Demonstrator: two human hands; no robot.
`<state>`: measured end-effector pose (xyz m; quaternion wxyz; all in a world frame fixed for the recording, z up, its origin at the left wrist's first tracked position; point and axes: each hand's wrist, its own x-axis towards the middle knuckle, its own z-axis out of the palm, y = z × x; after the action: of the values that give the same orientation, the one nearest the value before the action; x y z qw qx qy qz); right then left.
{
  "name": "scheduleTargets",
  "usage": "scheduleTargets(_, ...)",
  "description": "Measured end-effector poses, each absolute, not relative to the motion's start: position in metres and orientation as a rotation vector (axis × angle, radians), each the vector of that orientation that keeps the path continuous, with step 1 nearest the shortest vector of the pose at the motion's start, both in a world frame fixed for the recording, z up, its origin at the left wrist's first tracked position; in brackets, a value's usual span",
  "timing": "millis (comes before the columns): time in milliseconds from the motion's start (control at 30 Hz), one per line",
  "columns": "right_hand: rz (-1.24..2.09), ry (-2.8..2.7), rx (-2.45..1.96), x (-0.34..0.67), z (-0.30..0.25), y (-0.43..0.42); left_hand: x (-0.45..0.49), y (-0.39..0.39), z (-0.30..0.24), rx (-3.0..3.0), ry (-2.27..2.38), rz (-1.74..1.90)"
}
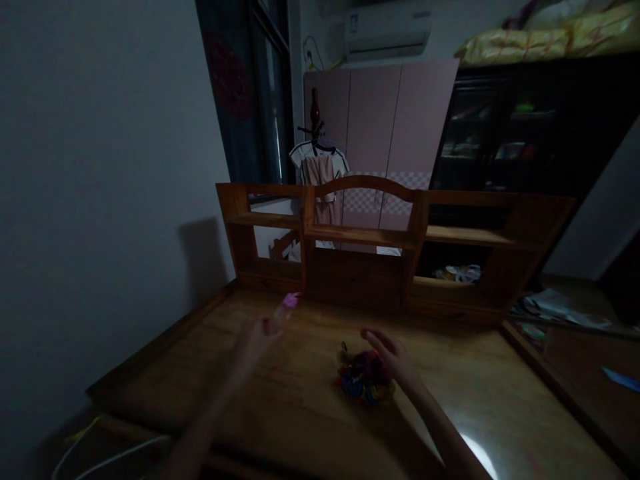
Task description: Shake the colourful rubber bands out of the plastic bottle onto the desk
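Note:
My left hand (261, 339) is closed around a small clear bottle (280, 315) with a pink-purple top (291, 301), held tilted above the wooden board on the left. My right hand (393, 353) hovers at the upper right edge of a tangled heap of colourful pieces (367, 379), red, blue, yellow and dark. Its fingers reach forward, loosely bent and slightly apart from the thumb, with nothing visible in them. Dim light and blur hide what the heap is made of. A small dark loop (344, 347) pokes out at the heap's upper left.
The pale wooden board (290, 380) has a raised rim and a shelved wooden headboard (360, 235) at its far end. A wall (125, 167) borders the left side. White cords (120, 457) lie at the lower left. Bags (457, 273) show through the right shelf opening.

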<state>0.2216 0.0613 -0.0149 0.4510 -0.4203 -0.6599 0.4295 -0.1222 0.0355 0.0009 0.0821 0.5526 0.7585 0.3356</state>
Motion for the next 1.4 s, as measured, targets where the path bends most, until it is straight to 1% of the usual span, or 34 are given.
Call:
scheduleTargets(67, 1.13, -1.581, -1.029, 0.209, -0.014, 0.052, -0.047, 0.045, -0.002, 1.767, 2.055, 1.073)
scheduleTargets(167, 1.144, -1.429, -1.04, 0.199, -0.015, 0.041, 0.047, 0.044, 0.001, 1.905, 1.797, 1.067)
scheduleTargets(233, 1.153, -1.3, -1.02, 0.206, -0.014, 0.039, 0.085, 0.037, 0.006, 1.957, 1.716, 1.064)
scheduleTargets(300, 1.159, -1.202, -1.009, 0.226, -0.013, 0.043, 0.103, 0.032, 0.01, 2.03, 1.59, 1.061)
scheduleTargets(400, 1.053, -1.281, -1.099, 0.269, -0.012, 0.056, 0.099, 0.037, 0.01, 2.096, 1.308, 1.069)
scheduleTargets(500, 0.712, -1.555, -1.329, 0.309, -0.017, 0.073, 0.074, 0.06, -0.004, 2.014, 1.154, 1.096)
scheduleTargets(567, 0.461, -1.695, -1.529, 0.324, -0.025, 0.084, 0.055, 0.082, -0.019, 1.84, 1.133, 1.113)
scheduleTargets(633, 0.299, -1.771, -1.638, 0.328, -0.034, 0.091, 0.04, 0.1, -0.036, 1.681, 1.123, 1.069)
scheduleTargets(767, 0.167, -1.864, -1.65, 0.315, -0.046, 0.094, 0.031, 0.111, -0.059, 1.576, 1.04, 0.969)
scheduleTargets(867, 0.002, -1.907, -1.658, 0.305, -0.044, 0.089, 0.038, 0.1, -0.06, 1.452, 0.875, 0.883)
scheduleTargets(933, -0.074, -1.93, -1.566, 0.299, -0.039, 0.085, 0.045, 0.089, -0.055, 1.42, 0.809, 0.828)
scheduleTargets(1000, -0.035, -1.975, -1.386, 0.294, -0.033, 0.08, 0.05, 0.08, -0.049, 1.432, 0.755, 0.781)
scheduleTargets(1100, 0.21, -2.051, -1.165, 0.283, -0.027, 0.071, 0.054, 0.073, -0.042, 1.43, 0.655, 0.757)
scheduleTargets(1167, 0.369, -2.077, -1.144, 0.275, -0.025, 0.065, 0.054, 0.073, -0.042, 1.415, 0.642, 0.78)
scheduleTargets(1267, 0.469, -2.104, -1.18, 0.263, -0.023, 0.057, 0.049, 0.077, -0.046, 1.428, 0.705, 0.831)
scheduleTargets(1400, 0.603, -2.124, -1.184, 0.259, -0.026, 0.056, 0.036, 0.082, -0.054, 1.71, 0.727, 0.698)
